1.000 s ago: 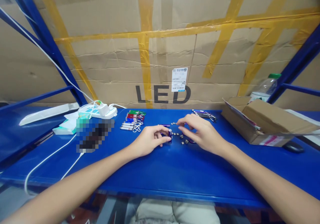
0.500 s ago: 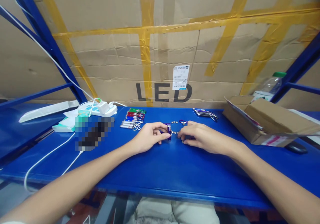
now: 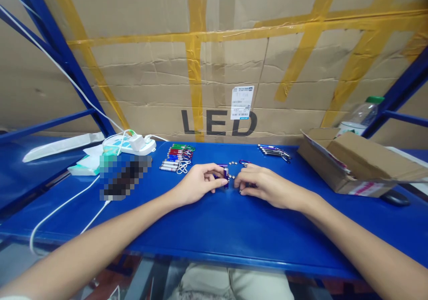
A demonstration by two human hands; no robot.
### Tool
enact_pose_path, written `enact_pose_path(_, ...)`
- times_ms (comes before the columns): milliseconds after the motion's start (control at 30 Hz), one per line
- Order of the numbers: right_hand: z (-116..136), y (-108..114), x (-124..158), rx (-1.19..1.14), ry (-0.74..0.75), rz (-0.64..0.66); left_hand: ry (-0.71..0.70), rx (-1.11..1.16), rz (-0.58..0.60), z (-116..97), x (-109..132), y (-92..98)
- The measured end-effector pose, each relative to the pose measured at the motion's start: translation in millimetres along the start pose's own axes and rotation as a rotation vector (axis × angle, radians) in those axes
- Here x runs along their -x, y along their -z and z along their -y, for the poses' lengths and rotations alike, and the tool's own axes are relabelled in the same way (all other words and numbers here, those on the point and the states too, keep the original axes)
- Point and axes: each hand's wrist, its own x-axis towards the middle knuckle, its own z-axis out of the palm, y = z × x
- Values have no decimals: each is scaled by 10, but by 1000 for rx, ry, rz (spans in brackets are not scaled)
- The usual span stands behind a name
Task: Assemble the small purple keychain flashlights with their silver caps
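My left hand is closed, thumb and fingers pinching a small purple metal tube that stands upright at the table surface. Just right of it, my right hand is curled with its fingertips low over the table. Whatever lies between those fingertips is too small or hidden to make out. Small round silver button cells lie behind the gap between the hands, and more silver cells sit close to the right fingertips. A purple carabiner clip shows partly behind my right hand.
Several keychain flashlights in different colours lie at the back left, darker ones at the back right. On the right stands an open cardboard box beside a black mouse. A white power strip with cables is at left.
My right hand has shifted slightly left, towards the purple tube. My left hand keeps its hold on the tube in nearly the same place.
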Motion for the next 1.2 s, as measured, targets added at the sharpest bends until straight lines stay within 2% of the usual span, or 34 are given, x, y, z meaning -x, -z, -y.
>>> enact_pose_path(567,44,44,-18,3,-30,-12,-3,-7,-26,-7,-6,19)
enact_pose_path(833,51,85,-15,-21,8,-23,-4,-37,-23,-3,-15,27)
enact_pose_path(967,55,106,-19,20,-61,-61,-4,-58,-19,10,-17,37)
enact_pose_path(1067,77,115,-24,17,-105,-36,14,-45,5,14,-13,35)
enact_pose_path(1200,107,99,-41,-13,-82,2,24,-11,71,8,4,16)
